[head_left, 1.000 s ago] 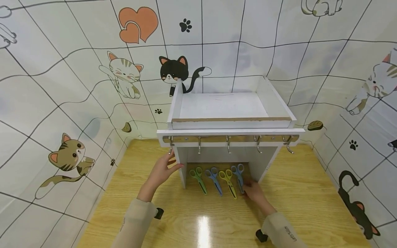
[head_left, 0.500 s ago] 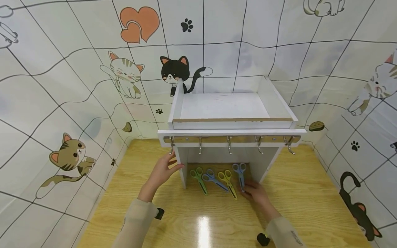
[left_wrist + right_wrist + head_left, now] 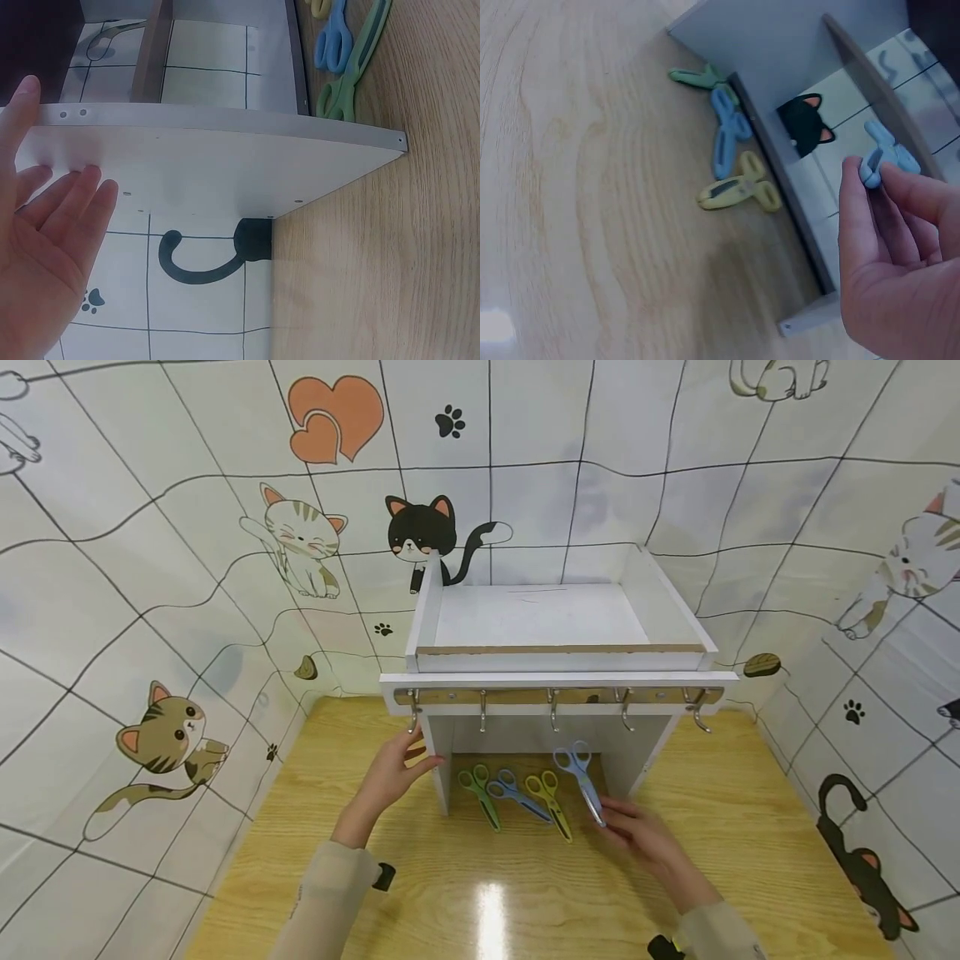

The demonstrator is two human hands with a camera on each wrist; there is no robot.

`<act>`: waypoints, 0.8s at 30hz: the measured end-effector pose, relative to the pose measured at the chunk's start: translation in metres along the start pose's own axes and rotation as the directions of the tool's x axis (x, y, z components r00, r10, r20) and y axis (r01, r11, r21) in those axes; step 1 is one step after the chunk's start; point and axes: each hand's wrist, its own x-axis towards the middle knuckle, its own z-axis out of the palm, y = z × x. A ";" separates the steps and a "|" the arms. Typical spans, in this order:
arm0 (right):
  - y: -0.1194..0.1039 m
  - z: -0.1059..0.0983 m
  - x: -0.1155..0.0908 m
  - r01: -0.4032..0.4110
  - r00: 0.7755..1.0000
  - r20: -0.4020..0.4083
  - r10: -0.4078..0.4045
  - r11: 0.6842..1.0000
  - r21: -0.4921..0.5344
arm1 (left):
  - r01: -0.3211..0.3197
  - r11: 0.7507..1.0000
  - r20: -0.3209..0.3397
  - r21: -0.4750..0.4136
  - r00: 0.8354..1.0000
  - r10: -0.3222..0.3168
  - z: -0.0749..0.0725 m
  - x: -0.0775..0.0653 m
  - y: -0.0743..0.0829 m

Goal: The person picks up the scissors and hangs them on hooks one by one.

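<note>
My right hand [image 3: 643, 837] pinches the blade end of light blue scissors [image 3: 585, 783], their handle loops up and away, below the hook rail. In the right wrist view, thumb and fingertips close on the tip of these blue scissors [image 3: 871, 174]. My left hand [image 3: 388, 777] rests with loose fingers against the outer side panel [image 3: 187, 161] of a white shelf unit [image 3: 558, 680], the thumb at its front edge. Green scissors [image 3: 491, 812], a second blue pair [image 3: 528, 806] and yellow scissors [image 3: 558, 818] lie on the table at the unit's opening.
A rail with several metal hooks [image 3: 553, 710] runs across the unit's front, overhanging the scissors. Above it sits an open tray-like top [image 3: 536, 618]. The wood-grain table [image 3: 480, 868] stretches toward me. Cat-print cloth [image 3: 225, 568] covers the walls behind and beside.
The right hand has picked up the rightmost blue scissors and drawn them up and slightly right. The other blue pair has swung to a slant. The left hand stays put.
</note>
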 end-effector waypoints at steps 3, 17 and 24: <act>-0.010 -0.001 -0.010 0.012 0.997 0.073 -0.015 1.000 0.029 | 0.013 1.000 0.003 -0.006 1.000 -0.013 0.000 -0.001 0.001; -0.059 -0.020 -0.051 0.101 0.966 0.250 -0.061 0.983 -0.151 | 0.003 1.000 0.004 -0.007 1.000 -0.003 0.001 0.001 0.001; -0.072 -0.035 -0.064 0.292 0.915 0.336 -0.221 0.940 -0.176 | 0.066 0.998 0.013 -0.003 0.998 -0.066 0.000 -0.003 0.001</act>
